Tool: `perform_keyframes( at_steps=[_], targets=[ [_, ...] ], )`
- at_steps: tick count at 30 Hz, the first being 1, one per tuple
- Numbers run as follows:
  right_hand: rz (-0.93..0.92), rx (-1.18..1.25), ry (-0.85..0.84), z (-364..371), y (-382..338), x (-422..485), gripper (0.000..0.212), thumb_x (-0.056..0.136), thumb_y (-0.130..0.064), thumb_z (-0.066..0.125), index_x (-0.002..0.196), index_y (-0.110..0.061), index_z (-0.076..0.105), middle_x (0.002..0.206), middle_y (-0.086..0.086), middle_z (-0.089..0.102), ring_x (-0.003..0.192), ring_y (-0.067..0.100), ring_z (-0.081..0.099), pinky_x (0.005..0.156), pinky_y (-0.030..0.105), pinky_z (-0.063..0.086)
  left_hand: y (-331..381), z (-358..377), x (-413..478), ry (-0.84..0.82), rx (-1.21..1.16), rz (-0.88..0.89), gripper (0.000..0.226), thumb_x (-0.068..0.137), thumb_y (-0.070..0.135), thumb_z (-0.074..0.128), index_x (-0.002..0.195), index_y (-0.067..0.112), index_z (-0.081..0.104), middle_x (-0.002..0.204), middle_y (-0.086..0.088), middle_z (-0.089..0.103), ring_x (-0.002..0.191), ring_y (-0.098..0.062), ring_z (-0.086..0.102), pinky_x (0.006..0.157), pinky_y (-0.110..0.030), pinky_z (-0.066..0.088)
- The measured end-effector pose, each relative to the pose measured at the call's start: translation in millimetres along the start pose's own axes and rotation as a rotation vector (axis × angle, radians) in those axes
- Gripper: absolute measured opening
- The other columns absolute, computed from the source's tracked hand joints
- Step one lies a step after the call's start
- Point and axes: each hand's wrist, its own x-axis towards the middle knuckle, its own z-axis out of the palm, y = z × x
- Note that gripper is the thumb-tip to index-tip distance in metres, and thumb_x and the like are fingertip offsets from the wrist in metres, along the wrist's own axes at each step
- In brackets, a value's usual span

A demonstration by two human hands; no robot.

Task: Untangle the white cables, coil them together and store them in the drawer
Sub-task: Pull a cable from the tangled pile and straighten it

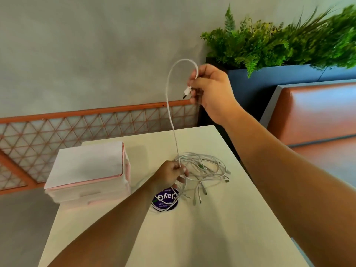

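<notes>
A tangle of white cables lies on the cream table, right of centre. My right hand is raised high above the table and grips one white cable near its plug end, the plug sticking out below my fingers. That cable arcs over and hangs down to my left hand, which pinches it just above the tangle. A white and pink drawer box stands at the table's left side, its drawers shut.
A round purple sticker sits on the table under my left wrist. Behind the table runs an orange lattice rail. A dark planter with green ferns and an orange bench seat stand at the right.
</notes>
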Motion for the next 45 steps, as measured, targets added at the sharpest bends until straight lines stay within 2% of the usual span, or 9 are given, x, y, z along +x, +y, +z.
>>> perform_keyframes(
  at_steps=[5, 9, 14, 18, 21, 31, 38, 42, 45],
  targets=[
    [-0.034, 0.044, 0.132, -4.9, -13.5, 12.5, 0.021, 0.086, 0.010, 0.054, 0.085, -0.010, 0.059, 0.066, 0.007, 0.053, 0.052, 0.017, 0.050, 0.051, 0.030, 0.047, -8.4, -29.5, -25.3, 0.067, -0.242, -0.009, 0.032, 0.106, 0.017, 0.045, 0.099, -0.007, 0.065, 0.095, -0.019, 0.072, 0.082, -0.033, 0.072, 0.069, -0.038, 0.058],
    [0.193, -0.212, 0.128, -13.0, 39.4, -1.0, 0.014, 0.091, -0.001, 0.060, 0.086, -0.014, 0.063, 0.073, 0.011, 0.066, 0.060, 0.020, 0.063, 0.058, 0.033, 0.052, 23.8, -57.0, -34.4, 0.262, -0.617, 0.068, 0.030, 0.106, 0.017, 0.042, 0.098, -0.002, 0.064, 0.089, -0.020, 0.072, 0.074, -0.033, 0.073, 0.063, -0.036, 0.061],
    [0.488, -0.322, 0.014, 3.7, 113.4, -57.8, 0.012, 0.095, -0.008, 0.053, 0.090, -0.018, 0.057, 0.100, 0.010, 0.075, 0.090, 0.023, 0.071, 0.072, 0.035, 0.047, 65.6, -75.9, -36.6, 0.277, -0.850, 0.147, 0.029, 0.107, 0.017, 0.039, 0.097, 0.002, 0.062, 0.081, -0.011, 0.072, 0.069, -0.024, 0.073, 0.063, -0.032, 0.061],
    [0.563, -0.286, -0.071, 15.3, 135.8, -90.6, 0.011, 0.097, -0.009, 0.046, 0.098, -0.007, 0.057, 0.081, 0.014, 0.075, 0.070, 0.025, 0.070, 0.074, 0.036, 0.047, 67.8, -78.2, -39.4, 0.329, -0.795, 0.153, 0.026, 0.106, 0.020, 0.043, 0.098, 0.004, 0.063, 0.085, -0.011, 0.071, 0.067, -0.025, 0.071, 0.062, -0.033, 0.060],
    [0.529, -0.257, -0.088, 20.8, 132.2, -95.6, 0.013, 0.096, -0.006, 0.044, 0.092, -0.002, 0.056, 0.068, 0.015, 0.069, 0.057, 0.025, 0.059, 0.057, 0.030, 0.041, 60.3, -75.1, -43.9, 0.371, -0.745, 0.084, 0.028, 0.104, 0.027, 0.047, 0.106, 0.005, 0.064, 0.095, -0.012, 0.073, 0.072, -0.025, 0.072, 0.061, -0.033, 0.058],
    [0.461, 0.212, -0.053, 42.0, 76.6, -65.5, 0.004, 0.099, -0.007, 0.051, 0.101, -0.005, 0.054, 0.085, 0.022, 0.065, 0.068, 0.034, 0.068, 0.059, 0.037, 0.049, 39.9, -34.8, -61.0, 0.083, -0.412, 0.060, 0.065, 0.093, 0.069, 0.026, 0.115, 0.026, 0.068, 0.117, 0.004, 0.072, 0.116, -0.019, 0.063, 0.094, -0.044, 0.043],
    [0.391, 0.285, 0.079, 36.3, 60.2, -51.3, 0.011, 0.103, -0.010, 0.045, 0.111, -0.006, 0.052, 0.084, 0.017, 0.070, 0.071, 0.028, 0.070, 0.063, 0.037, 0.055, 14.9, -35.5, -69.2, 0.017, -0.348, 0.093, 0.028, 0.105, 0.025, 0.045, 0.098, 0.009, 0.066, 0.089, -0.013, 0.071, 0.086, -0.030, 0.069, 0.084, -0.047, 0.050],
    [0.386, 0.321, 0.289, 19.7, 65.3, -48.9, 0.010, 0.100, -0.006, 0.046, 0.107, -0.004, 0.053, 0.088, 0.019, 0.068, 0.067, 0.026, 0.069, 0.061, 0.035, 0.056, -18.1, -37.5, -89.3, -0.069, -0.336, -0.075, 0.029, 0.105, 0.027, 0.047, 0.099, 0.005, 0.065, 0.075, -0.012, 0.064, 0.063, -0.028, 0.063, 0.063, -0.040, 0.058],
    [0.462, 0.269, 0.409, 4.7, 73.2, -55.8, 0.012, 0.098, -0.004, 0.046, 0.094, -0.005, 0.057, 0.088, 0.018, 0.068, 0.068, 0.027, 0.069, 0.065, 0.036, 0.057, -47.4, -45.3, -105.1, 0.004, -0.343, -0.205, 0.031, 0.103, 0.031, 0.050, 0.096, 0.005, 0.065, 0.067, -0.006, 0.054, 0.050, -0.018, 0.048, 0.053, -0.032, 0.052]
  ],
)
